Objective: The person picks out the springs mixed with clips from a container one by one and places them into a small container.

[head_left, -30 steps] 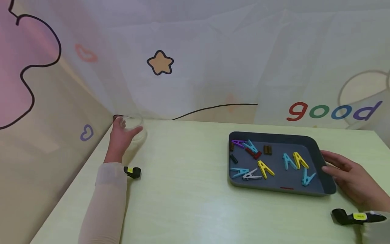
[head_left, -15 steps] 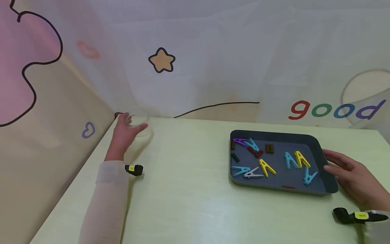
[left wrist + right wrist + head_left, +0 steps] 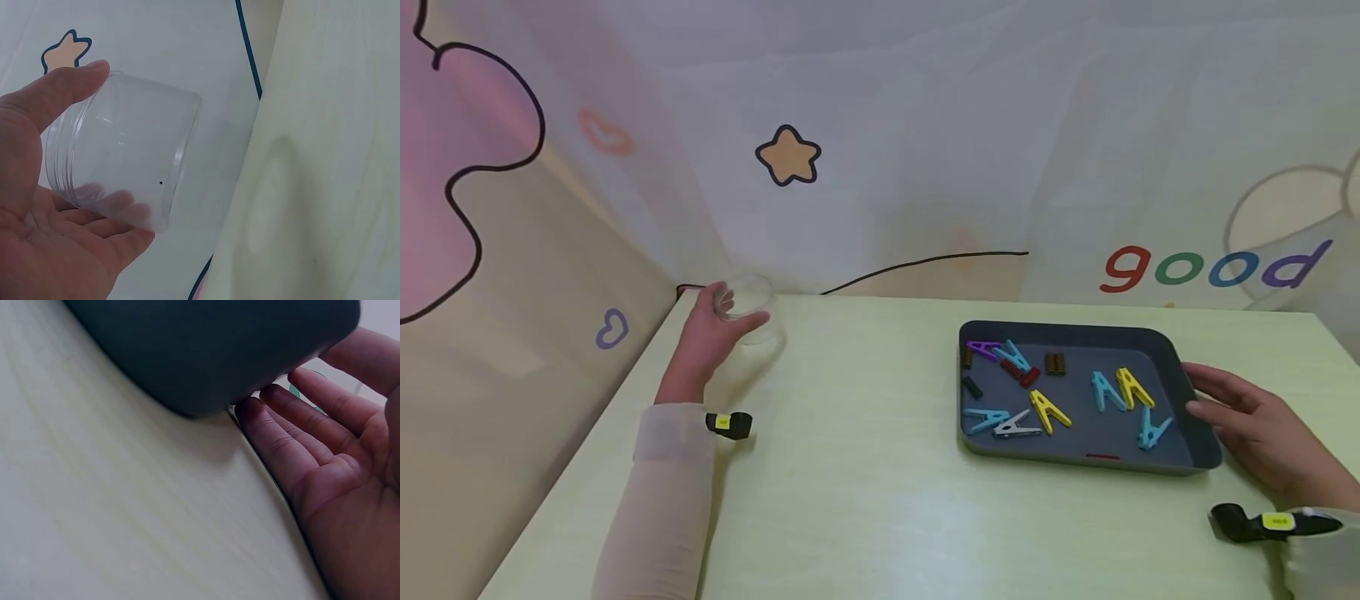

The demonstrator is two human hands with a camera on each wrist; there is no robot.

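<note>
My left hand [image 3: 707,337] grips a clear plastic jar [image 3: 137,144] near the table's far left corner. In the left wrist view the thumb lies on one side of the jar and the fingers on the other, with its ridged neck towards the palm. The jar's shadow falls on the table beside it. At the right, my right hand [image 3: 1270,425] holds the end of a dark grey tray [image 3: 1075,462], thumb at the rim. The right wrist view shows fingertips [image 3: 250,409] against the tray's underside edge.
Inside the tray lie several clothespins: light blue, yellow [image 3: 1049,412], purple [image 3: 982,348] and grey [image 3: 1017,425]. Small ribbed pieces in brown [image 3: 1055,364], red and dark green lie among them. A printed cloth backdrop [image 3: 880,167] rises behind the table [image 3: 865,467] and along its left side.
My left hand has carried the jar a little to the right. The right hand stays at the tray's end, and the tray's contents look the same.
</note>
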